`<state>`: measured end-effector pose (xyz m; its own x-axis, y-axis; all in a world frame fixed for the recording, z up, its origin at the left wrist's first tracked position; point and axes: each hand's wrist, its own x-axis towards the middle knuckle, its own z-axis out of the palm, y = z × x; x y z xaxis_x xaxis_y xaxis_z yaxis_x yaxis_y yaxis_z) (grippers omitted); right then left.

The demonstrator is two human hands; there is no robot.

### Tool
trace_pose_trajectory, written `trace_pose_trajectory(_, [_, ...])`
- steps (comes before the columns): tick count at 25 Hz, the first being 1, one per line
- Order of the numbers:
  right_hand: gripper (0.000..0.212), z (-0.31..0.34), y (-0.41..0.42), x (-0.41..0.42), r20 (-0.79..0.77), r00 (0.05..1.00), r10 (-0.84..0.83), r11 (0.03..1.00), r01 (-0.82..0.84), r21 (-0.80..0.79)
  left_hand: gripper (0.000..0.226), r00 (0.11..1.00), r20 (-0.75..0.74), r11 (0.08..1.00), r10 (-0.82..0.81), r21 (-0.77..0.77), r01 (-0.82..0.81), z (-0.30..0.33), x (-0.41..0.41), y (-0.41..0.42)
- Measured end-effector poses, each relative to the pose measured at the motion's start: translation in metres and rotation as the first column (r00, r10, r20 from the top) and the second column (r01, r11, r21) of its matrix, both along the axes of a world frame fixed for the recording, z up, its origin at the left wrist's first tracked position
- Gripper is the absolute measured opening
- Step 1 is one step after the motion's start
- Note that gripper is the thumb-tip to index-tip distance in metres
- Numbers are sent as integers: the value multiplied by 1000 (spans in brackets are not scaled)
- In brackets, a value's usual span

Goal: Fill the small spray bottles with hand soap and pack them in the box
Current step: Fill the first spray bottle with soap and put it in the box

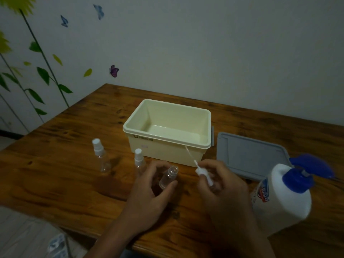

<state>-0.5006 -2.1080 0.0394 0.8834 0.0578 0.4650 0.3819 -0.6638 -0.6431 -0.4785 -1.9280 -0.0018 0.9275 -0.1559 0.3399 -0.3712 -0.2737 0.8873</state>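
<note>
My left hand (149, 189) grips a small clear spray bottle (167, 176) with its neck uncovered, tilted a little above the table. My right hand (221, 181) pinches the white spray head (202, 174), whose thin dip tube (189, 155) sticks up toward the box. Two more clear spray bottles stand capped on the table: one (100, 155) at the left, another (139, 161) just behind my left hand. A cream box (167, 131) sits open behind my hands. The large white hand soap jug (286, 198) with a blue pump stands at the right.
The box's grey lid (249, 155) lies flat between box and soap jug. The wooden table (65, 174) ends in a front edge close to my body. A wall with leaf and butterfly stickers stands behind.
</note>
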Motion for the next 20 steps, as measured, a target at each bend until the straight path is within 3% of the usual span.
trace_pose_trajectory(3, [22, 24, 1, -11, 111, 993, 40, 999, -43, 27, 28, 1000, -5, 1000, -28, -8, 28, 0, 1, 0])
trace_pose_trajectory(14, [24, 39, 1, -16, 185, 981, 61, 995, -74, 64, 25, 998, 9, 998, -66, -21, 66, 4, -2, 0])
trace_pose_trajectory(20, [25, 37, 7, -13, 155, 981, 116, 993, -115, -19, 31, 997, 49, 998, -56, -10, 57, 5, -3, -1])
